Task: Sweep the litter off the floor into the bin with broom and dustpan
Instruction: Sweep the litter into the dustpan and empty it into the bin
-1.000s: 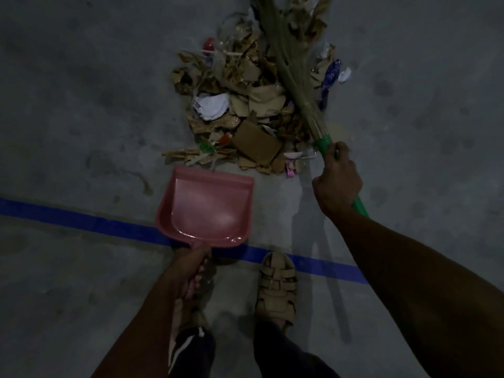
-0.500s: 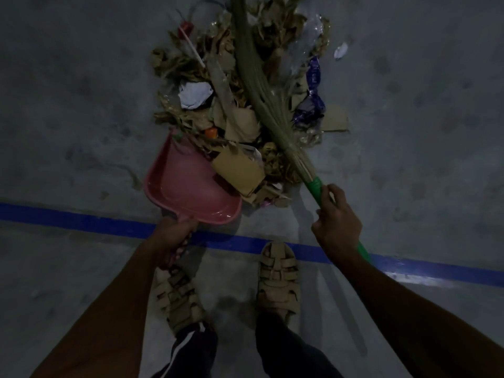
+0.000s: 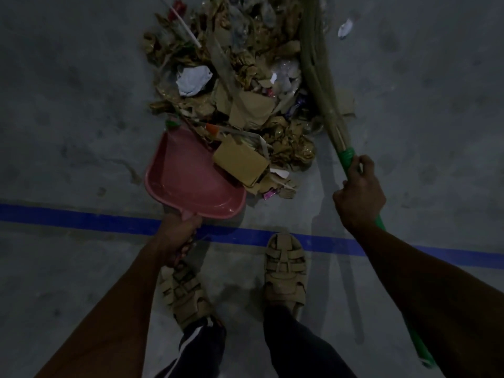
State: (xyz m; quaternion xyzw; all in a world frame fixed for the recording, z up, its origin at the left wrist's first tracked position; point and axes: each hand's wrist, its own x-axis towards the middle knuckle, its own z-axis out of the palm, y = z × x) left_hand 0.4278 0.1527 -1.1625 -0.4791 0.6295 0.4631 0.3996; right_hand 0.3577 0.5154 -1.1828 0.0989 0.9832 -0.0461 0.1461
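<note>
Pink dustpan (image 3: 188,178) handle hidden in left hand (image 3: 178,238) grip; right hand (image 3: 358,199) clenches broom (image 3: 323,96), tip cropped.

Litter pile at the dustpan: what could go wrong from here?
1. The dustpan meets only the pile's near-left corner; a pull of the broom may push most litter past its right edge.
2. The white scrap lies apart, right of the bristles, and may be missed.
3. The cardboard box sits on the pan's lip and could block smaller litter.
</note>
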